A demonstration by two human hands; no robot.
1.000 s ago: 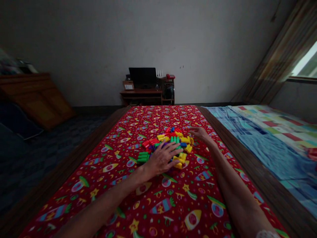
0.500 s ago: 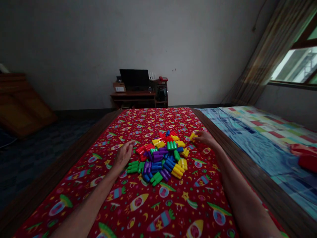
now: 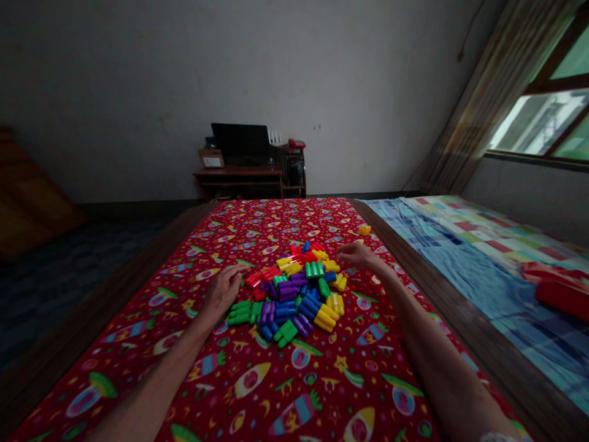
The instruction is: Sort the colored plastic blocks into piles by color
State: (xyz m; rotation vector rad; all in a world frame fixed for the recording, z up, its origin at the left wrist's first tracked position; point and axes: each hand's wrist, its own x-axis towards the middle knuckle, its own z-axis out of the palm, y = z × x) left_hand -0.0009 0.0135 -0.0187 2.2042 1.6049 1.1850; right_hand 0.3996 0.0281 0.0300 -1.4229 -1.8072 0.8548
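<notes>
A heap of plastic building blocks in red, yellow, green, blue and purple covers the middle of the table. My left hand (image 3: 225,286) rests on the cloth at the heap's left, fingers loosely stretched, close to the red blocks (image 3: 258,280) and above the green block (image 3: 240,312). It holds nothing that I can see. At the far right of the heap hovers my right hand (image 3: 358,254), open and without a block, its fingertips pointing left toward the yellow blocks (image 3: 331,266). Beyond that hand a single yellow block (image 3: 364,230) lies apart, near the table's right edge.
A red patterned cloth (image 3: 248,377) is spread over the wooden table (image 3: 416,270). To the right is a bed with a blue sheet (image 3: 442,270) and a red item (image 3: 559,299). A desk (image 3: 239,175) with a monitor (image 3: 241,142) stands against the back wall.
My right hand has let go of the yellow block, which now lies farther back on the cloth, and has moved left toward the heap. My left hand stays beside the heap. The view has shifted slightly.
</notes>
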